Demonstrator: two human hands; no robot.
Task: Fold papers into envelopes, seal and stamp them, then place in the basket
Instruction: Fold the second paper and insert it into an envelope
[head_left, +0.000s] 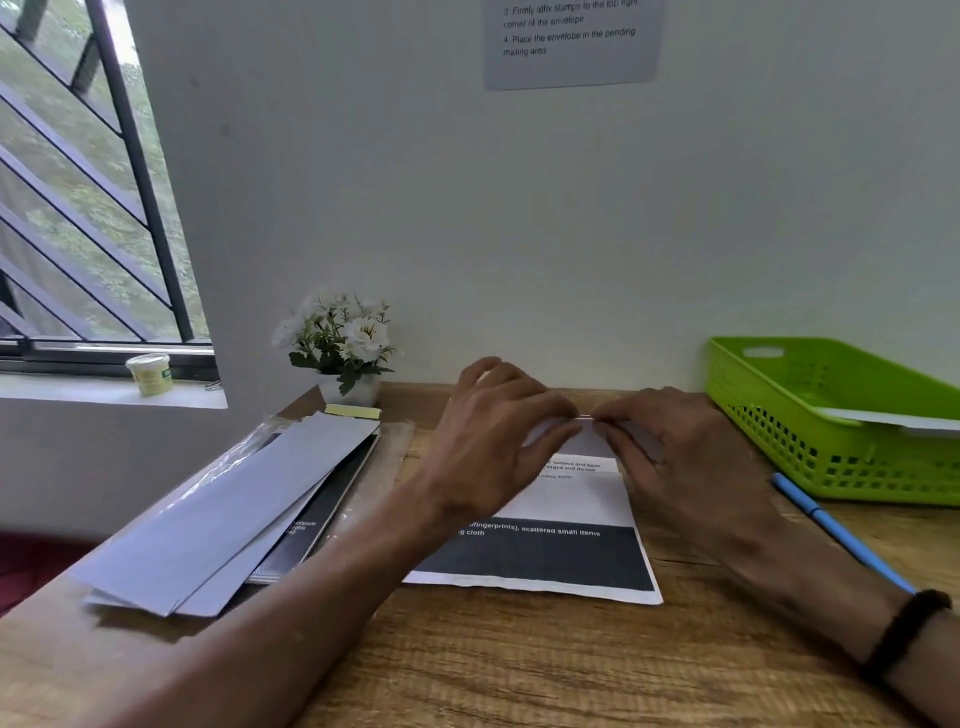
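Both hands' fingers on paper fold

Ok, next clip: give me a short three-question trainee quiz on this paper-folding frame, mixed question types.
1. True or false: the green basket already holds a white sheet.
2. The blue pen lies: A) left of the printed paper, B) between the paper and the basket, C) inside the basket.
3. What are the left hand and right hand doing?

Key: 1 true. 2 B. 3 Both pinch the paper's folded far edge, fingertips nearly meeting.
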